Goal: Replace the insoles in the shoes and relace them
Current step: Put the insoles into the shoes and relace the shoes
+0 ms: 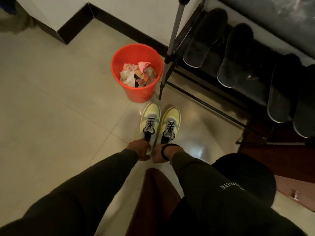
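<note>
Two yellow and grey sneakers stand side by side on the tiled floor, toes pointing away from me. Both carry black laces. My left hand (140,149) grips the heel of the left shoe (150,119). My right hand (161,155), with a black band at the wrist, holds the heel of the right shoe (170,123). Several dark insoles (203,37) lie on the black rack at the upper right, their white-edged ends toward me.
A red bin (136,92) with crumpled paper stands just beyond the shoes. A tripod leg (170,46) slants down beside it. The black rack (221,106) fills the right side. A black round stool (247,174) sits under my right arm.
</note>
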Demonstrator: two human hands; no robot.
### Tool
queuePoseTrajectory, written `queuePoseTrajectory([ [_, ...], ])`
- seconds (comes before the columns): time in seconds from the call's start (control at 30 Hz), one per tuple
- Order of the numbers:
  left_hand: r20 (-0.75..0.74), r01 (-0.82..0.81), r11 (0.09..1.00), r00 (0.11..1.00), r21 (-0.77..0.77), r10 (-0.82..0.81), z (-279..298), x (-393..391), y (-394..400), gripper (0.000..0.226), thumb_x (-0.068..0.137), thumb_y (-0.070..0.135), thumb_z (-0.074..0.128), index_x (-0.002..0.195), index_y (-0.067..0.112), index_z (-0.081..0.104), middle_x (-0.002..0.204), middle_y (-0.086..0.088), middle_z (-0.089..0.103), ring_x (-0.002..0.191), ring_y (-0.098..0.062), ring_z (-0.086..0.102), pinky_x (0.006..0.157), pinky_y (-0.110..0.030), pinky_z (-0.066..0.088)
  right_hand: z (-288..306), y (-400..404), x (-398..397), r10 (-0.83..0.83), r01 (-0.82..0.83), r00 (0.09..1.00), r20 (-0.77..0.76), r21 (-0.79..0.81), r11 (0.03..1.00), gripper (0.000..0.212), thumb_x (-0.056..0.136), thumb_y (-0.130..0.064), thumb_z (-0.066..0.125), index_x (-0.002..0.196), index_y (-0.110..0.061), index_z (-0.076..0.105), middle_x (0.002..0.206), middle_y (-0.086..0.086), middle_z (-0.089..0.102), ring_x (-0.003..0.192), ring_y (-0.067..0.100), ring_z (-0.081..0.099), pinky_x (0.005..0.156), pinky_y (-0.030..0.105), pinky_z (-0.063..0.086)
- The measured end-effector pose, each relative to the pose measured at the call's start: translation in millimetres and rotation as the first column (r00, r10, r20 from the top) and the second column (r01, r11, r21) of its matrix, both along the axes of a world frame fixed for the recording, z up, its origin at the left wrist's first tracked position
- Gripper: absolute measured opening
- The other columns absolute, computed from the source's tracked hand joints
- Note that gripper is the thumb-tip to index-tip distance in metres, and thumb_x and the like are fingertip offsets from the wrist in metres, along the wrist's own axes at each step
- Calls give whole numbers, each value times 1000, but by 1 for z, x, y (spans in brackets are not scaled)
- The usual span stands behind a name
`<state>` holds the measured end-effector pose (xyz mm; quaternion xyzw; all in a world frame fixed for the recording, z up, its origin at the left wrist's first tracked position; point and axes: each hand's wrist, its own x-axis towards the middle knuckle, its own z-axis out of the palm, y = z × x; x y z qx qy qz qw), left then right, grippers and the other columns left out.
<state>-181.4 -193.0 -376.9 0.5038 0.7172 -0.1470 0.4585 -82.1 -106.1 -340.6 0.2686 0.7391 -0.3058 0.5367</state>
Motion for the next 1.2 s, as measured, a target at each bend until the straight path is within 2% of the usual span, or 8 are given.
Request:
queuePoseTrajectory([
  [0.13,44,59,996,997,-62,-57,-19,0,4,52,90,44,72,137,24,60,138,-6,55,121,-27,59,98,-37,52,-33,-9,-10,34,-28,991,126,-47,998,55,97,-41,58,143,-13,48,139,11,51,117,33,55,91,42,46],
  [0.3,68,86,986,995,-142,-77,-38,4,1,55,91,45,71,139,22,58,139,-6,56,124,-28,58,101,-37,48,-51,-2,-12,4,-17,992,124,106,994,73,95,-42,57,156,-15,27,159,16,27,140,38,37,109,47,39],
  [0.43,96,81,985,993,-151,-67,-41,8,-1,51,93,41,70,138,20,59,140,-6,55,126,-28,56,104,-38,48,-32,1,-12,49,-53,989,138,26,998,58,102,-34,53,152,-8,35,156,15,37,139,35,41,110,43,38],
  [0.63,102,22,990,995,-137,-8,-16,-5,4,58,90,34,75,141,14,55,140,-12,56,128,-30,55,108,-38,47,-10,0,-26,-7,8,995,98,-4,1000,63,99,-33,61,151,-9,36,152,14,42,135,32,48,110,41,43],
  [0.8,76,-2,1000,997,-2,2,31,-23,14,45,92,25,72,134,16,59,133,-11,59,119,-29,60,102,-36,49,29,7,-33,-187,203,977,-104,176,963,53,91,-18,70,139,-6,51,137,15,58,126,33,56,102,40,48],
  [0.97,32,12,977,999,211,-19,101,-44,35,30,101,23,51,120,6,66,119,-16,66,109,-36,62,85,-29,42,68,11,-29,-413,517,845,-339,322,794,40,103,-28,46,140,-12,51,142,13,54,131,34,51,105,43,44],
  [1.1,21,170,969,984,179,-176,155,-56,37,11,87,9,61,88,13,71,100,-9,73,93,-33,68,81,-35,56,121,4,-16,-326,515,834,-446,414,751,33,97,-28,55,129,-17,56,133,10,60,122,32,57,99,40,49],
  [1.2,-8,277,941,960,195,-281,202,-61,29,14,84,5,65,85,17,71,99,-6,71,90,-27,65,75,-33,54,162,-9,-7,-264,483,836,-482,414,772,35,94,-25,59,127,-18,51,130,11,58,119,33,57,96,41,49],
])
